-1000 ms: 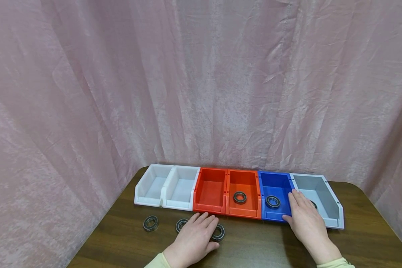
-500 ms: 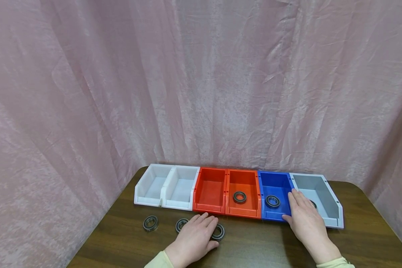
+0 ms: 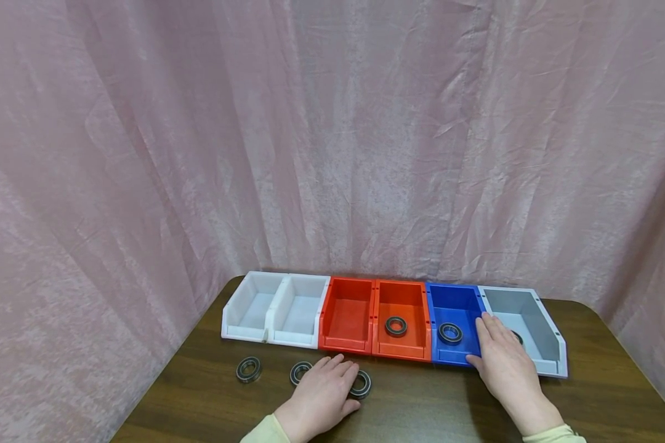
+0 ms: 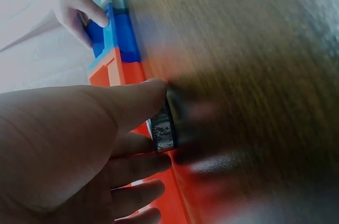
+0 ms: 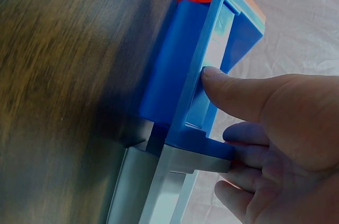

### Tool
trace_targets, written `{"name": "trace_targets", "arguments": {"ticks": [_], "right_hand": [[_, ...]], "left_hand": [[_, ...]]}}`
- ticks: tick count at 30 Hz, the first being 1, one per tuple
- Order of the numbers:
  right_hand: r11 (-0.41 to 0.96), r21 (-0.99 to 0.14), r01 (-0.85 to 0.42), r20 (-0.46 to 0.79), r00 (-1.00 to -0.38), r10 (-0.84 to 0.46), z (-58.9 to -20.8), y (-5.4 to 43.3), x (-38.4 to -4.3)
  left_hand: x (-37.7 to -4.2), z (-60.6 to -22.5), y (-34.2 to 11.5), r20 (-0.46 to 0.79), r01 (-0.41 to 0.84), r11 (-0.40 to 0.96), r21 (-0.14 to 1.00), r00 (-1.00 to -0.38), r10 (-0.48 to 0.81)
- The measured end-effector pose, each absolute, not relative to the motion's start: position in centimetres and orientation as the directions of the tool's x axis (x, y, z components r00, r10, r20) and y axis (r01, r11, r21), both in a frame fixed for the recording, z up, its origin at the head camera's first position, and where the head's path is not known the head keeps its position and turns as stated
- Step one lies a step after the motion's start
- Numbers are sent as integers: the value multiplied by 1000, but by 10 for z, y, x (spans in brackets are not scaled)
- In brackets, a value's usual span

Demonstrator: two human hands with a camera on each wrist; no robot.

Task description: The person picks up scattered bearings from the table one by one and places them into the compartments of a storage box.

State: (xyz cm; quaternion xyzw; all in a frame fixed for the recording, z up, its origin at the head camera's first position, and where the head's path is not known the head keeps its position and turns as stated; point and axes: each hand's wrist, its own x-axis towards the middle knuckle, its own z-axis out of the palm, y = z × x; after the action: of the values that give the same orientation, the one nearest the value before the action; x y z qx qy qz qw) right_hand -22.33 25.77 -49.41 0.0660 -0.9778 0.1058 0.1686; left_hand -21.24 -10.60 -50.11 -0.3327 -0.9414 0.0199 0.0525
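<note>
My left hand [image 3: 322, 394] lies low over the table with its fingers extended, palm down. Beside its thumb and index finger is a ball bearing [image 3: 360, 384], partly hidden by the hand; its rim shows edge-on in the left wrist view. A second bearing [image 3: 299, 371] peeks out on the hand's left. My right hand [image 3: 501, 363] is over the wall between the blue bin [image 3: 459, 301] and the grey bin [image 3: 554, 344], fingers loosely extended, thumb [image 5: 217, 81] at the blue bin's front lip. Nothing is gripped there. Whether either hand presses on anything, I cannot tell.
Two white bins [image 3: 299, 307], a red bin [image 3: 350, 311] and an orange bin [image 3: 388, 301] continue the row leftward. Single bearings lie in the orange, blue and grey bins. Another bearing [image 3: 249, 370] is on the wooden table [image 3: 194, 394]. A pink curtain [image 3: 332, 135] hangs behind.
</note>
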Motion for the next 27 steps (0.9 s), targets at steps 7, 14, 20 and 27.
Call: {"name": "trace_targets", "arguments": {"ticks": [7, 14, 20, 27], "right_hand": [[968, -186, -166, 340, -936, -95, -494, 258, -223], [969, -185, -164, 331, -939, -96, -493, 257, -223], [971, -180, -160, 324, -941, -95, -492, 257, -224], [972, -179, -153, 320, -943, -90, -493, 257, -224]], "left_hand": [[-215, -503, -104, 73, 618, 783, -66, -780, 622], [-218, -505, -102, 66, 617, 785, -64, -782, 620], [-217, -503, -100, 87, 623, 778, -80, -773, 628], [-218, -504, -98, 90, 621, 780, -80, -774, 626]]}}
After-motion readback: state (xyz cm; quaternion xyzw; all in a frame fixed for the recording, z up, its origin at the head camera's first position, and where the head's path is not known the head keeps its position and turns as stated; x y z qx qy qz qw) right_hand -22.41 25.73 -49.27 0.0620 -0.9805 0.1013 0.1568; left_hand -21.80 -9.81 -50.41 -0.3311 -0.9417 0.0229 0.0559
